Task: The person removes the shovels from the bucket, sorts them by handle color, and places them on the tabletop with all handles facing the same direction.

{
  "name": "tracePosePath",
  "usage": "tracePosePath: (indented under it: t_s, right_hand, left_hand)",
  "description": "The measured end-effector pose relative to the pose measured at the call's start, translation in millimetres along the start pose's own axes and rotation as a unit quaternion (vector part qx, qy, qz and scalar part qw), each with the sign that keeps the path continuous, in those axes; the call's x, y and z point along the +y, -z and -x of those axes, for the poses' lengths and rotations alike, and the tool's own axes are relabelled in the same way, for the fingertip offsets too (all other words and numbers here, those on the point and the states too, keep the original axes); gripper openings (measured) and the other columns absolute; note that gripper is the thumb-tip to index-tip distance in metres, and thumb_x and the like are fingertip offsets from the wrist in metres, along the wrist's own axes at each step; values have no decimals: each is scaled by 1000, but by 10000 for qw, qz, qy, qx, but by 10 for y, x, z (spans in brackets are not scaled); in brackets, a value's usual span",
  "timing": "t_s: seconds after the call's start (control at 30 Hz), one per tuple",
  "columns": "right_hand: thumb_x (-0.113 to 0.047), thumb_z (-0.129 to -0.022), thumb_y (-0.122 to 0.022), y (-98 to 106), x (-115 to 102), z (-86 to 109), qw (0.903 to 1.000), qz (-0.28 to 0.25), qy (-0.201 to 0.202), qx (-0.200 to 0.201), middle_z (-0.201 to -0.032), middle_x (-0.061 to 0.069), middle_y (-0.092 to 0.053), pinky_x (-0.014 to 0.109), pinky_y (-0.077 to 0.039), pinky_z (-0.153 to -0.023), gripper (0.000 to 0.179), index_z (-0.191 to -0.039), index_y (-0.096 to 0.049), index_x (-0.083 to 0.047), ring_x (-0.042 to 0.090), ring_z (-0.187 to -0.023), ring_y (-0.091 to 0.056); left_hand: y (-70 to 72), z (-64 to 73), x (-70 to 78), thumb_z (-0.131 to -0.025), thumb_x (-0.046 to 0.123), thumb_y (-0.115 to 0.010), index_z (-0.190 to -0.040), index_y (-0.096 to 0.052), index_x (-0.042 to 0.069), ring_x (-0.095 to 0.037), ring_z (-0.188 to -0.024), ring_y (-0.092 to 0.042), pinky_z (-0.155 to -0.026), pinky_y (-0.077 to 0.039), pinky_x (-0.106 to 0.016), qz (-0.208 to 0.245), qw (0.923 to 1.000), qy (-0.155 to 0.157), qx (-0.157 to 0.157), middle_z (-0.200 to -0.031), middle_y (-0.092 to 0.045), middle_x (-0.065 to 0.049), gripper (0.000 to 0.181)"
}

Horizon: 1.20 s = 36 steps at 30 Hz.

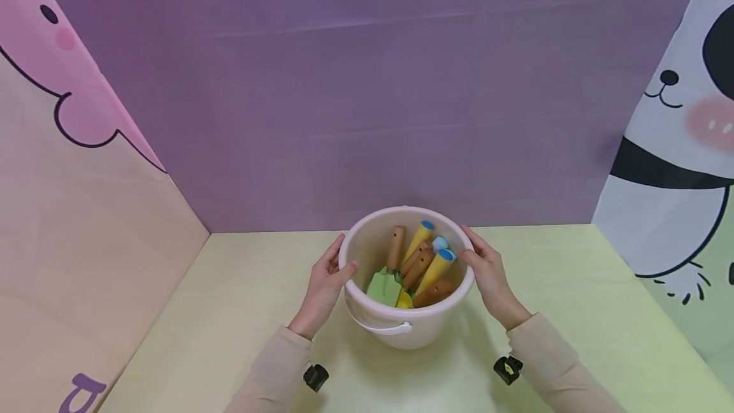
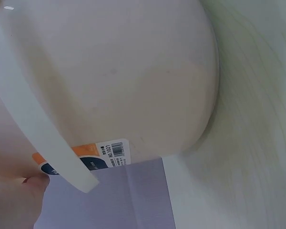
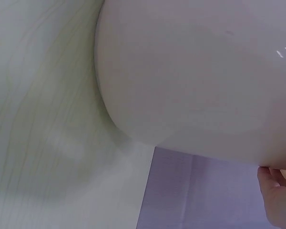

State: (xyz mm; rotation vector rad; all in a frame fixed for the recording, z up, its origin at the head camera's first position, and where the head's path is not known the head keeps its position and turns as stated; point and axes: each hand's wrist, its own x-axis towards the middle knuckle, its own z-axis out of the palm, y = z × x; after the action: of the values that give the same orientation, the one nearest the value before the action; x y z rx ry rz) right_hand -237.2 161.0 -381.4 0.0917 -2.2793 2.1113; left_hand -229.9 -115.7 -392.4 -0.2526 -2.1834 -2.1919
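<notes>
A pale pink bucket (image 1: 421, 331) stands over the table in the head view, its mouth tilted toward me. My left hand (image 1: 323, 290) grips its rim on the left, thumb over the edge and fingers along the outside. On the opposite side my right hand (image 1: 490, 278) holds the rim the same way. Inside lie a light green toy shovel (image 1: 383, 287) with a brown handle, several other brown handles (image 1: 418, 269), and yellow handles (image 1: 436, 271) with blue ends. The white bail handle (image 1: 381, 328) hangs down the front. A label (image 2: 109, 155) shows on the bucket in the left wrist view.
The light wood-grain table (image 1: 229, 311) extends to both sides of the bucket. Behind it rises a purple cloth wall (image 1: 367, 94). Printed side panels stand left (image 1: 86, 222) and right (image 1: 665, 215), with cartoon animals on them.
</notes>
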Motion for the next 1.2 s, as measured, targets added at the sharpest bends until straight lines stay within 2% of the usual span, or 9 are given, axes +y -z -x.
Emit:
tracePosePath:
  t_s: [0.13,0.27,0.37,0.53,0.63,0.73,0.87,1.0,1.2]
  right_hand:
    - [-7,-90,-44,37,-48,3,9997,179,-98,-113,-146,12,-34,12,-42,-86,57,-144,-29,-9,24,-129,-36]
    - [-9,-91,-47,95,-134,-1,9958,886,-17,-238,-143,18,-37,33,-44,-96,55,-143,-30,-5,31,-127,-40]
    - [-11,-91,-52,126,-209,2,9856,1604,477,-237,-140,22,-39,45,-39,-101,52,-139,-35,1,36,-127,-40]
    - [-10,-87,-61,142,-355,28,9511,2524,1778,-116,-131,18,-50,51,-38,-100,41,-125,-53,2,36,-124,-43]
    - [-9,-84,-64,146,-442,39,9408,2564,2085,-757,-119,15,-60,45,-46,-93,33,-116,-61,1,31,-113,-54]
    - [-13,-83,-67,157,-506,38,9340,2458,1772,-1890,-111,15,-64,33,-53,-84,32,-111,-63,1,28,-102,-61]
    - [-21,-78,-72,170,-574,23,9086,2784,1236,-2859,-109,12,-65,28,-54,-79,37,-110,-64,-2,27,-102,-62]
    - [-23,-75,-75,158,-632,1,8864,3206,1041,-3174,-105,7,-67,28,-54,-79,34,-104,-67,-6,24,-99,-63]
    - [-16,-74,-75,79,-644,-69,8774,3201,703,-3504,-105,10,-67,26,-54,-77,35,-105,-66,-2,23,-99,-64]
  left_hand:
    - [2,3,4,-89,10,-55,-145,-24,9,-30,-125,-43,-94,-46,-40,-23,10000,-14,-13,-141,-39,-17,64]
    - [-2,12,19,-89,10,-55,-145,-24,8,-31,-125,-43,-94,-46,-40,6,10000,-11,-40,-141,-39,-18,64]
    - [-9,16,29,-89,10,-54,-145,-24,8,-31,-125,-43,-93,-47,-38,31,10000,4,-44,-141,-39,-18,64]
    - [-13,11,32,-89,10,-54,-145,-24,8,-31,-126,-42,-92,-47,-34,31,10000,-19,-90,-142,-38,-18,64]
    - [-7,8,30,-89,10,-55,-146,-24,9,-31,-126,-42,-92,-47,-36,7,10000,-41,-88,-142,-38,-18,64]
    - [-8,5,35,-88,10,-56,-146,-24,10,-30,-126,-43,-91,-48,-33,17,10000,-29,-69,-142,-39,-16,65]
    - [-26,-19,42,-88,9,-56,-145,-24,8,-29,-125,-43,-91,-48,-28,28,9999,-89,-107,-141,-39,-16,66]
    - [-37,-41,42,-88,10,-56,-145,-24,9,-28,-125,-44,-91,-47,-27,-3,9998,-110,-139,-141,-40,-16,66]
    - [11,-12,-5,-88,11,-57,-145,-25,9,-29,-125,-44,-92,-47,-29,-77,9999,-13,-77,-141,-40,-16,65]
